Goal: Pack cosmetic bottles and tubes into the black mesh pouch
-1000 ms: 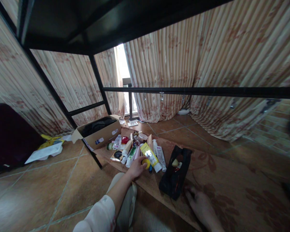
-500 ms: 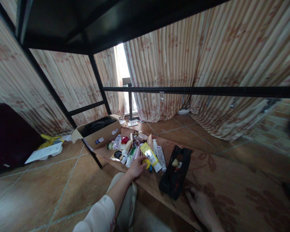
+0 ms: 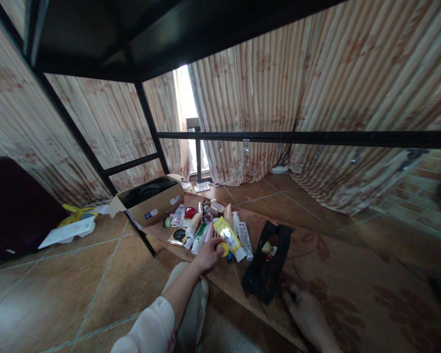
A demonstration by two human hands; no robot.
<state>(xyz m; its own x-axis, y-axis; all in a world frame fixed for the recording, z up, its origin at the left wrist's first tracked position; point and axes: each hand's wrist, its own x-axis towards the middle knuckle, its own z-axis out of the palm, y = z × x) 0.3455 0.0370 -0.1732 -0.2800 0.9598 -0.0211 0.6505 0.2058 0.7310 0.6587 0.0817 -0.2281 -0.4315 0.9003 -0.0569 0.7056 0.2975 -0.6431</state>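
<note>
My left hand (image 3: 208, 256) is closed on a small round yellow container (image 3: 223, 249) at the near edge of the mat. Right beside it lies a yellow tube (image 3: 228, 236), and a white tube (image 3: 244, 239) lies further right. Tubes, jars and a flat square compact (image 3: 177, 236) are heaped to the left and behind. A black pouch (image 3: 259, 274) lies open-topped to the right, with a few small items (image 3: 268, 249) inside. My right hand (image 3: 302, 308) rests on the mat by the pouch's near right corner, fingers loosely bent and apart, holding nothing visible.
A brown patterned mat (image 3: 338, 274) covers the low surface. At its far left end stands a cardboard box (image 3: 158, 206) with dark contents. A black metal frame (image 3: 301, 138) spans above. White packaging (image 3: 68, 233) and a dark suitcase (image 3: 18, 215) are on the tiled floor.
</note>
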